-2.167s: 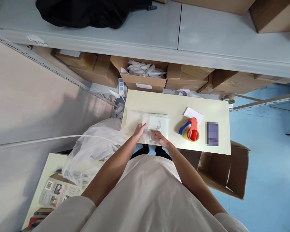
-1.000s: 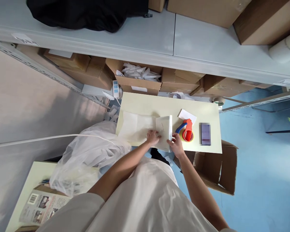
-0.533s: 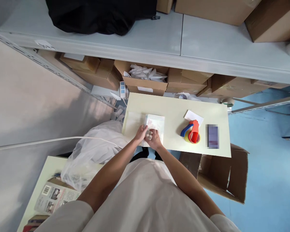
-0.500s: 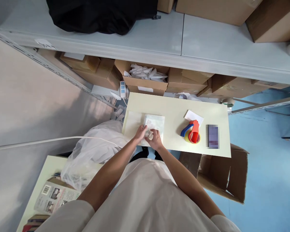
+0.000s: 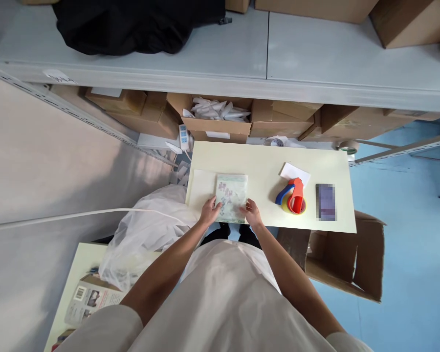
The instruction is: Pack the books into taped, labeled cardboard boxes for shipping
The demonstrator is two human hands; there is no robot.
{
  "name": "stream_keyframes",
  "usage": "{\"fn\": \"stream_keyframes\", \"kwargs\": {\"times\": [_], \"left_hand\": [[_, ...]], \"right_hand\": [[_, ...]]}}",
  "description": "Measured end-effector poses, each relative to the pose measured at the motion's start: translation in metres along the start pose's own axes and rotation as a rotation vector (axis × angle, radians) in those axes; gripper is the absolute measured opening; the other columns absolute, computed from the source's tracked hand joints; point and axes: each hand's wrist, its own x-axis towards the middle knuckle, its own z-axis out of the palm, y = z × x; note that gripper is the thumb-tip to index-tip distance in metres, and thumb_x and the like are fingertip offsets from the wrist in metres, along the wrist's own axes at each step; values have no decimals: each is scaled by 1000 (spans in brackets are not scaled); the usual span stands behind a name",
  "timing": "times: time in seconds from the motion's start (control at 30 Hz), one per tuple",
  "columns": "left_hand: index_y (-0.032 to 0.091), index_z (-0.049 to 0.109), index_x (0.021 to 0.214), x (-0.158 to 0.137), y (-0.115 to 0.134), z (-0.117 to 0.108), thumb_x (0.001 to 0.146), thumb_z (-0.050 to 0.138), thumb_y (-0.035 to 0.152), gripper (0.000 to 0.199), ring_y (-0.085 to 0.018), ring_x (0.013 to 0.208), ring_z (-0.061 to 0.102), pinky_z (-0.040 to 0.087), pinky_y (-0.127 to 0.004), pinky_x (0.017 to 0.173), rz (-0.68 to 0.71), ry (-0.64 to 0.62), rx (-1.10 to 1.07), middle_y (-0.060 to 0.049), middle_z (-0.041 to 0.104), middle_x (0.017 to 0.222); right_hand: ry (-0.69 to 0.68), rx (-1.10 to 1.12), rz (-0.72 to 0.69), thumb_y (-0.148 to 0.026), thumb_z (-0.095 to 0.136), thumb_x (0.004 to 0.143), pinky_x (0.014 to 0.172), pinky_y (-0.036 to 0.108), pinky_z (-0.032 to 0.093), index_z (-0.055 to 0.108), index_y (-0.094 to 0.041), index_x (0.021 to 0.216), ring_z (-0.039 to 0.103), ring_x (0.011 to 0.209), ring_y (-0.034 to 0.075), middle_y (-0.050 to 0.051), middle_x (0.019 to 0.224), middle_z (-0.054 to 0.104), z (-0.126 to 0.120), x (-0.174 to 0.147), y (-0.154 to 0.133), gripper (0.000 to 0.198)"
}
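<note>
A flat, pale green booklet [image 5: 231, 193] with coloured lettering on its front lies at the near edge of the table. Its surface looks slightly glossy; whether it is in a plastic sleeve I cannot tell. My left hand [image 5: 210, 211] grips its lower left edge, thumb on top. At the lower right edge my right hand [image 5: 252, 213] holds it as well, fingers curled against the side. A white sheet [image 5: 203, 188] lies flat on the table just left of the booklet.
Right on the table [image 5: 264, 161] are a red and blue tape dispenser [image 5: 295, 198], a white card [image 5: 294, 172] and a pixelated rectangle [image 5: 326, 202]. An open carton [image 5: 346, 259] stands on the floor at right. White plastic film [image 5: 146, 220] bulges at left. Shelves with boxes [image 5: 220, 127] run behind.
My hands have moved apart, from close together over a whitish surface to the booklet's two sides. The lettered front now shows plainly. The camera view has shifted slightly.
</note>
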Motion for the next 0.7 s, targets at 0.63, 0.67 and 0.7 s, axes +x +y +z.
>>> {"fn": "stream_keyframes", "kwargs": {"times": [0.63, 0.67, 0.7], "left_hand": [[19, 48, 124, -24, 72, 44, 89, 36, 58, 53, -27, 133, 35, 29, -41, 108, 75, -220, -330, -14, 45, 137], [20, 46, 125, -26, 69, 36, 90, 31, 59, 55, -25, 126, 44, 36, -39, 103, 87, -203, -384, -14, 48, 134], [20, 46, 124, -26, 66, 29, 91, 27, 61, 56, -24, 118, 50, 41, -38, 98, 90, -173, -438, -13, 51, 130]], "right_hand": [[-130, -46, -196, -37, 71, 64, 65, 29, 47, 47, -26, 100, 54, 79, 15, 2, 106, 54, -25, -34, -68, 45], [-169, -78, -216, -39, 69, 66, 67, 30, 48, 47, -26, 104, 54, 83, 16, 3, 108, 54, -14, -36, -66, 46], [-208, -111, -237, -41, 67, 68, 70, 32, 48, 47, -26, 107, 55, 88, 18, 5, 111, 54, -5, -37, -63, 46]]}}
